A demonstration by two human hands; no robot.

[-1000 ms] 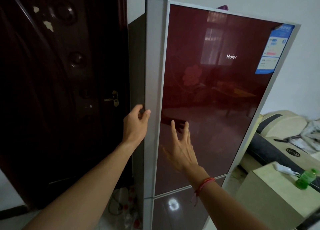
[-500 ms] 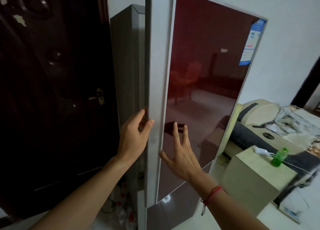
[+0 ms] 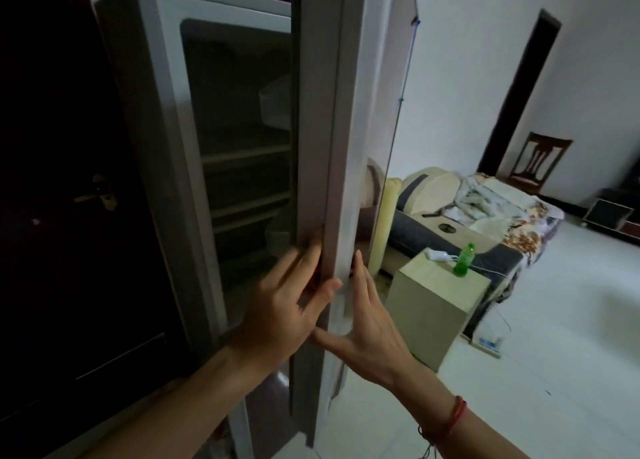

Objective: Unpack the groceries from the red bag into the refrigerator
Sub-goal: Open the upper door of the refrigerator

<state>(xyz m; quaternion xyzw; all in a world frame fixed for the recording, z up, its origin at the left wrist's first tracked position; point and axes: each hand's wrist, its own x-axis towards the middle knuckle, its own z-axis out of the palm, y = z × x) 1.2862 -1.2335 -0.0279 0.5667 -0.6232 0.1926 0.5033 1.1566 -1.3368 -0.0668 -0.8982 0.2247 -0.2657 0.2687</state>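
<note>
The refrigerator [image 3: 156,119] stands ahead on the left, its upper door [image 3: 329,112] swung wide so I see it edge-on. My left hand [image 3: 280,309] grips the door's grey edge, fingers behind it and thumb in front. On the door's outer side my right hand [image 3: 367,327] lies flat with spread fingers; a red string bracelet is on that wrist. The dim interior shows bare shelves [image 3: 246,154] and a pale translucent bin [image 3: 275,105] near the top. The red bag is not in view.
A dark wooden door [image 3: 62,199] stands to the left of the refrigerator. At right a beige cabinet [image 3: 433,303] carries a green bottle [image 3: 464,259] and a white object. Behind it is a sofa [image 3: 485,209] with blankets, then a wooden chair [image 3: 538,161]. White floor extends to the right.
The refrigerator door has swung from closed to wide open, both hands moving with its edge. My view has turned right, revealing the interior and more of the room.
</note>
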